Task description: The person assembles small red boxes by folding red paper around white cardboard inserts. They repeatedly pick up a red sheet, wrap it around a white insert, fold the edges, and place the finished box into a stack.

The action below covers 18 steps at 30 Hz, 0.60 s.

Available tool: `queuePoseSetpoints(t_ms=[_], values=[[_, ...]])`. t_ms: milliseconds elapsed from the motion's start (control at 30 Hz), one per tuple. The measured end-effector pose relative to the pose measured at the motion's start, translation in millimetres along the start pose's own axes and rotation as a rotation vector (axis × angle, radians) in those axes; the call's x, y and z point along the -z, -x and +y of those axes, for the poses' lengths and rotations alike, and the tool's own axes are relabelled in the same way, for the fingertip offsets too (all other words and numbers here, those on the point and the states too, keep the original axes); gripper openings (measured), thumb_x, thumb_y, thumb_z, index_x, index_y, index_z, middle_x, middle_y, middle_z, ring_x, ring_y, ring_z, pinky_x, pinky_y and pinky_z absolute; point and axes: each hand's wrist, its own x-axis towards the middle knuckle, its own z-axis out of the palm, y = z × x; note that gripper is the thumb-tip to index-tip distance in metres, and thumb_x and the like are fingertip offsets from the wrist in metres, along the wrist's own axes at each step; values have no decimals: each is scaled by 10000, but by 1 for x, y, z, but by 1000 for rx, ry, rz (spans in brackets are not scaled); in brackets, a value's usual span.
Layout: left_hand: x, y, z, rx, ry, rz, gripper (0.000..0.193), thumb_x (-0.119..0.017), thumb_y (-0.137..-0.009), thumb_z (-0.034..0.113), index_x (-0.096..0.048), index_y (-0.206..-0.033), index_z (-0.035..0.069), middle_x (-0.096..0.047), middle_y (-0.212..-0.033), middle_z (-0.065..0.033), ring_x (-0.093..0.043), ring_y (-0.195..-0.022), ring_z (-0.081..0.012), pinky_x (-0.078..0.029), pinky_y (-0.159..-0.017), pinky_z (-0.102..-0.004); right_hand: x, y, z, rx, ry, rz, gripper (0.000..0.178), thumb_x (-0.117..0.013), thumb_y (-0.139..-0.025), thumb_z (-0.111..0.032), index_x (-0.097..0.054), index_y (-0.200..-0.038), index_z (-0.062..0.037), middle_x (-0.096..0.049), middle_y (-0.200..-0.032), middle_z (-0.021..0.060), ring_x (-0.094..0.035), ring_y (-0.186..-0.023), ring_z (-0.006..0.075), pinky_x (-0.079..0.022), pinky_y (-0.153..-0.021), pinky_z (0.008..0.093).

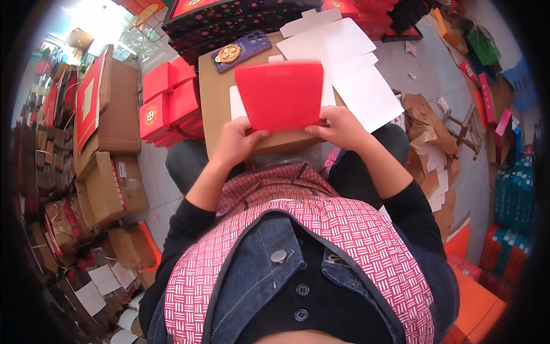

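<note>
Between my two hands a red cardboard box (279,94) is held up over the near part of a cardboard work surface, its plain red face toward me. My left hand (236,139) grips its lower left corner, thumb on the near face. At the lower right corner my right hand (344,127) pinches it the same way. The fingers behind the box are hidden. Flat white die-cut card sheets (366,92) lie right of and behind the box. A phone in a purple case (242,51) with a round gold ornament rests at the surface's far left.
Red boxes (172,103) are stacked left of the work surface (213,103). Dark floral-patterned boxes (229,27) stand behind it. Brown cardboard cartons (117,123) occupy the left side. Crumpled brown paper (427,123) lies on the floor at right, near teal packages (513,198).
</note>
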Motion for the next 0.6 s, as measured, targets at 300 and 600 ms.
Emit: queuePoseSetpoints(t_ms=[300,600], values=[[5,15,-4,-379,-396,70,237,-690,-734,10,-703,-966,62,-664,-914,-116,-619,-892,-266,-501,-781,-332,24,22,-80,494,-111,186,141,-727,-754,-10,-662,-879,8,-650,-826,89,-630,-735,153,-498,-670,249],[-4,65,31,-350,452,121,545,-770,-735,-13,-550,-1233,14,-640,-1084,-120,-635,-951,-165,-494,-843,-287,9,11,-76,-84,-574,-405,99,-686,-850,-61,-641,-857,27,-615,-748,-6,-549,-682,47,-447,-603,196]])
